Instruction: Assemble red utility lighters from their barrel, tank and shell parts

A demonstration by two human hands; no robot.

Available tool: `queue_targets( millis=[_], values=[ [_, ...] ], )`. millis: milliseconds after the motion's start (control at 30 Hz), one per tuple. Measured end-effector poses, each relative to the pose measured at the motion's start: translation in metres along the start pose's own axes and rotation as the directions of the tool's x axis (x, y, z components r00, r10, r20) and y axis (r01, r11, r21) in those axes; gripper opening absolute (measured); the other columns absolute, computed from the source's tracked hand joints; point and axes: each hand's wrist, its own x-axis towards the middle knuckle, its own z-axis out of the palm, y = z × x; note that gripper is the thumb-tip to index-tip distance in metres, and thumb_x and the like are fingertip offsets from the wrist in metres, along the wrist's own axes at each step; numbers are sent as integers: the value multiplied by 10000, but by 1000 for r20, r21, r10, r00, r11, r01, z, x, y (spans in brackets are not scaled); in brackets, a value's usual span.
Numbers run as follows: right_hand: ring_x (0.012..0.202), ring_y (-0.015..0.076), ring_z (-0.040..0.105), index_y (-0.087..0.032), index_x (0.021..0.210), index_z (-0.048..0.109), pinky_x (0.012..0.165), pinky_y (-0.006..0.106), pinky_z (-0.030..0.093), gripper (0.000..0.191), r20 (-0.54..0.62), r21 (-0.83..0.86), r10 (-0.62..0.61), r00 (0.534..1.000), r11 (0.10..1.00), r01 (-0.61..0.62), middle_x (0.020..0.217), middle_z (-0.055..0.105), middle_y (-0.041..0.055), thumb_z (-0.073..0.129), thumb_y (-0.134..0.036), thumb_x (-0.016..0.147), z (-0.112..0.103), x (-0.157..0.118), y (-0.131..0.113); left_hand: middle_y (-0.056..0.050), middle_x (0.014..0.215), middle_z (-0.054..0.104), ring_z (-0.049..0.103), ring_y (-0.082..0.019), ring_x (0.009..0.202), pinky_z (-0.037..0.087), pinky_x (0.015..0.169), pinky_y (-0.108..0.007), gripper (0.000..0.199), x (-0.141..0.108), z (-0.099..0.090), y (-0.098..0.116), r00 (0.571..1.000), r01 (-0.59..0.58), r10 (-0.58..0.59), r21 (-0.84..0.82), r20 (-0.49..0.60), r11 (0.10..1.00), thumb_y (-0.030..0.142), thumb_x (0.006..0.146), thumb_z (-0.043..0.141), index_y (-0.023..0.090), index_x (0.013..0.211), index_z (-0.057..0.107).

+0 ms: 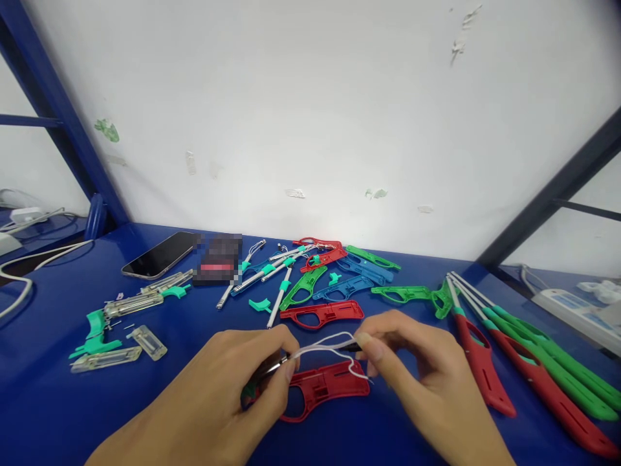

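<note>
My left hand (233, 382) is closed on a metal lighter tube (272, 367), its thumb and forefinger pinching it. White wires (323, 346) run from the tube's end across to my right hand (412, 362). Between the right thumb and forefinger is a small black piece (352, 347) at the wires' end, and one loose wire curls below it. Under both hands lies a red handle half (334, 383) on the blue table, inner side up, partly covered by the left fingers. Another red handle half (330, 314) rests just behind.
Green, blue and red handle halves and metal tubes (280, 294) lie behind my hands. Clear fuel tanks (111, 359) with teal parts are at the left, near a phone (162, 254) and a dark box (218, 255). Several whole lighters (548, 382) lie right, a power strip (577, 314) beyond.
</note>
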Motion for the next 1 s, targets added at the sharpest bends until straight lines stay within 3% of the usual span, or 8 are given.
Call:
queue_targets(
  millis=[133, 633, 1000],
  values=[
    [564, 106, 618, -272, 856, 763, 562, 189, 515, 232, -65, 10, 5, 998, 1000, -4, 644, 674, -57, 705, -400, 1040, -1, -2, 3, 43, 842, 746, 734, -190, 843, 515, 667, -260, 324, -2, -1, 1, 1000, -2, 2, 15, 1, 1000, 372, 1102, 431, 284, 851, 616],
    [563, 86, 643, -279, 912, 778, 539, 149, 531, 226, -212, -10, 78, 974, 997, -82, 702, 721, -47, 703, -446, 1046, -6, 0, 7, 39, 841, 696, 727, -193, 966, 458, 645, -260, 304, -6, 7, -12, 1000, -27, 28, 19, -4, 999, 361, 1138, 386, 282, 903, 562],
    [548, 69, 624, -302, 876, 786, 539, 128, 521, 194, -210, -12, 53, 976, 998, -56, 683, 709, -70, 736, -416, 1025, -5, 1, 5, 53, 816, 695, 717, -175, 838, 469, 666, -269, 256, -3, 9, -12, 998, -56, 57, 15, -41, 998, 323, 1116, 423, 288, 922, 586]
  ],
)
